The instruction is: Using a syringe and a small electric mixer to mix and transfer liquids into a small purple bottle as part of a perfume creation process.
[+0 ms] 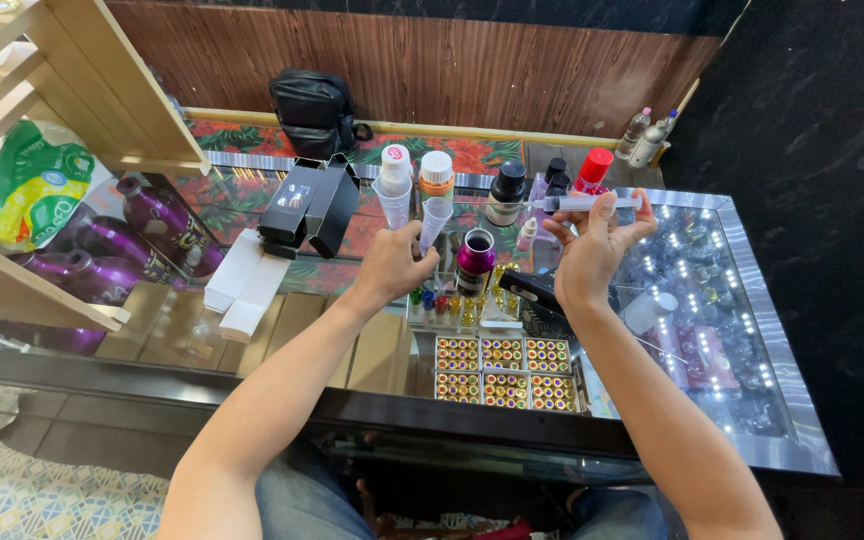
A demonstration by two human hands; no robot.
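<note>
Seen from above, a person sits at a glass-topped display counter point(752, 330) with both bare forearms reaching forward. Their right hand point(592, 250) is raised over the glass, its grip pinched around a clear plastic syringe point(587, 203) held level, thumb on top and fingers curled beneath. Their left hand point(392, 262) is closed around a clear measuring cylinder point(434, 218) that tilts slightly to the right, just beside a small purple metallic bottle point(474, 258) standing open between the two hands.

Behind the hands stands a row of bottles: a white one point(395, 170), an orange one with a white cap point(436, 172), a dark-capped one point(507, 190) and a red-capped one point(593, 168). Trays of tiny coloured vials point(504, 370) lie nearest the person (under the glass, as far as can be told). Open black boxes point(310, 205) sit to the left, near white boxes point(244, 282) and large purple bottles point(157, 225). A black bag point(314, 110) rests against the wooden back wall.
</note>
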